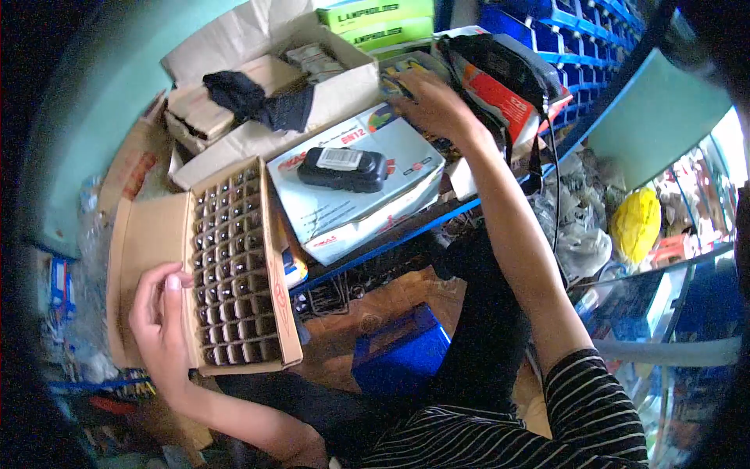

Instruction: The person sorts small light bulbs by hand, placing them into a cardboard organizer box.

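My left hand (162, 316) rests against the open flap of a cardboard box (285, 313), its fingers bent near the box's left inner edge. The box has a grid of small compartments with dark items (230, 266) in them. My right hand (430, 102) reaches over a small container of mixed small items (410, 64) behind the white box; its fingers are partly spread and slightly blurred. On the white box (312, 215) lies a black device (344, 170) with a barcode label.
An open carton (340, 90) with black cloth (234, 94) stands at the back left. Green lampholder boxes (375, 16) are behind it. A black bag (500, 66) lies right of my right hand. Below are a blue bin (402, 352) and, at right, a yellow bag (637, 223).
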